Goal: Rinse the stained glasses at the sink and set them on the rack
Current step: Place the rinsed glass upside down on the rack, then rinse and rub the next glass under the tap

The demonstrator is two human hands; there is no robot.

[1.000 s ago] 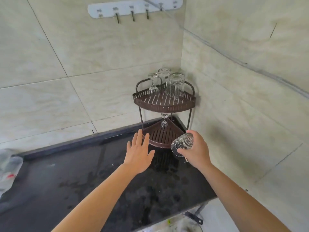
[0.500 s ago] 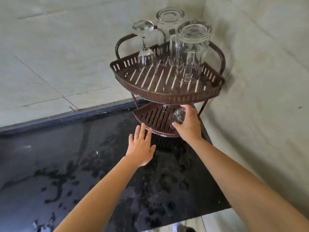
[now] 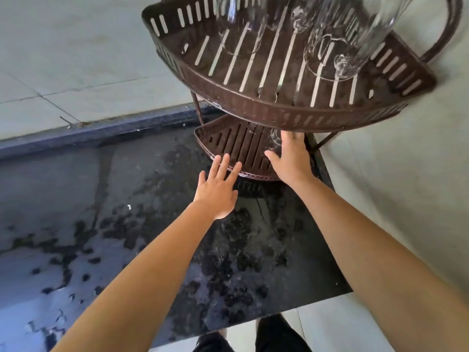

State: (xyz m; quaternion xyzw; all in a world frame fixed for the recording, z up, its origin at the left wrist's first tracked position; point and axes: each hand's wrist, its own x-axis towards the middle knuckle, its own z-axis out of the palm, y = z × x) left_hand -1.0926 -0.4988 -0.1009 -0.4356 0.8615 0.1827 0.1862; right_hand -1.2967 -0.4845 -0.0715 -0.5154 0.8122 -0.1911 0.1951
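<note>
Located glass [image 3: 275,138] at far right of lower tier [image 3: 228,146] of rack [image 3: 446,26], tucked beneath upper tier [image 3: 279,115] and mostly hidden by right hand [image 3: 291,158]. Placed it just far and left of that hand's palm, close against the fingers. Could not read its long axis, nor upright against tilted. Cannot tell whether grasping or already let go: thumb splayed left, fingertips lost under upper tier. Judged right hand plainly the nearer. Recorded left hand [image 3: 218,189] released, fingers straight and spread, tips over near rim of lower tier, left of glass, holding nothing. Noted further glasses [image 3: 350,47] standing on upper tier, and wet desk [image 3: 152,224] below. Against half a second earlier: found glass carried from near edge of lower tier deeper under upper tier, with less of it visible. Found left hand advanced from over desk to rack rim.
</note>
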